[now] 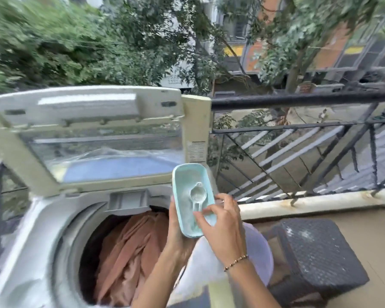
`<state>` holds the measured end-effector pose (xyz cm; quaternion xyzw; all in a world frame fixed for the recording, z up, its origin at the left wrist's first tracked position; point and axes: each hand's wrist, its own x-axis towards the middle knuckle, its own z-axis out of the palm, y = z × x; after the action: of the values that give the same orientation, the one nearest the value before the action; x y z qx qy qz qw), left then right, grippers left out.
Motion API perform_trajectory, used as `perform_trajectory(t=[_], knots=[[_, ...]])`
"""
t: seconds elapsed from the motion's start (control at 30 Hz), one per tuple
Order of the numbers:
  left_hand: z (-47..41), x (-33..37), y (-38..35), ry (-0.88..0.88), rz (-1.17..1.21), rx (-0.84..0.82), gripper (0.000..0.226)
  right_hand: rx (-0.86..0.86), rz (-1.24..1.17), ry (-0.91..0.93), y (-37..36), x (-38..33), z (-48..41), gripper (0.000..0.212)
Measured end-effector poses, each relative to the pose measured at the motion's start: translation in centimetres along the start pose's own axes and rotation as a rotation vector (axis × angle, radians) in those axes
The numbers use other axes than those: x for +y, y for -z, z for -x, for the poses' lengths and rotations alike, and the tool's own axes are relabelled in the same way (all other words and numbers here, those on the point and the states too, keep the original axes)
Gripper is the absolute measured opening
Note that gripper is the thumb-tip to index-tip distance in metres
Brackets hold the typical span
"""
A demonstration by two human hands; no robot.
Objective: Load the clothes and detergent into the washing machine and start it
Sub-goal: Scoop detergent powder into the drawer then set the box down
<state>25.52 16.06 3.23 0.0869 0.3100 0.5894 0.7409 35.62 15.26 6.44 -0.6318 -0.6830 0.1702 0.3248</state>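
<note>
Scoop (198, 194) in box (175, 192), between right fingers (209, 211)

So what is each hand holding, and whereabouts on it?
The left hand grips the blue detergent tub round its lower end. The right hand pinches the handle of the scoop lying inside it.

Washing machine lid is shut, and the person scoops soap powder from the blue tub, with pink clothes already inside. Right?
Not quite. The washing machine lid is open, tipped up and back, as the head view shows. The rest holds: the right hand pinches the scoop in the blue tub, held by the left hand, and the pink clothes lie inside.
</note>
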Motion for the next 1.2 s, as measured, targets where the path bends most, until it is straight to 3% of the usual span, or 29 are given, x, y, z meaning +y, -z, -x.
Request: perform_trajectory(t=[0.23, 0.5, 0.7, 0.87, 0.97, 1.2], knots=[[6.3, 7.4, 7.4, -0.11, 0.04, 0.013, 0.068, -0.063, -0.026, 0.104, -6.6, -9.5, 3.9, 0.016], [7.9, 11.2, 11.5, -0.192, 0.112, 0.049, 0.066, -0.093, 0.019, 0.082, -10.7, -14.8, 5.2, 0.02], [7.7, 12.2, 12.0, -0.175, 0.085, 0.012, 0.069, 0.024, 0.023, 0.078, -11.6, -16.2, 5.0, 0.014], [6.5, 13.5, 12.1, -0.274, 0.043, -0.007, 0.059, 0.137, 0.111, 0.339, -11.9, -16.7, 4.0, 0.01], [5.6, 13.9, 12.5, -0.292, 0.031, -0.03, 0.064, 0.13, 0.208, 0.511, -12.1, -16.8, 3.0, 0.008], [4.2, 15.0, 13.4, -0.192, 0.141, -0.106, 0.066, 0.109, 0.287, 0.61, -12.4, -16.7, 0.2, 0.013]])
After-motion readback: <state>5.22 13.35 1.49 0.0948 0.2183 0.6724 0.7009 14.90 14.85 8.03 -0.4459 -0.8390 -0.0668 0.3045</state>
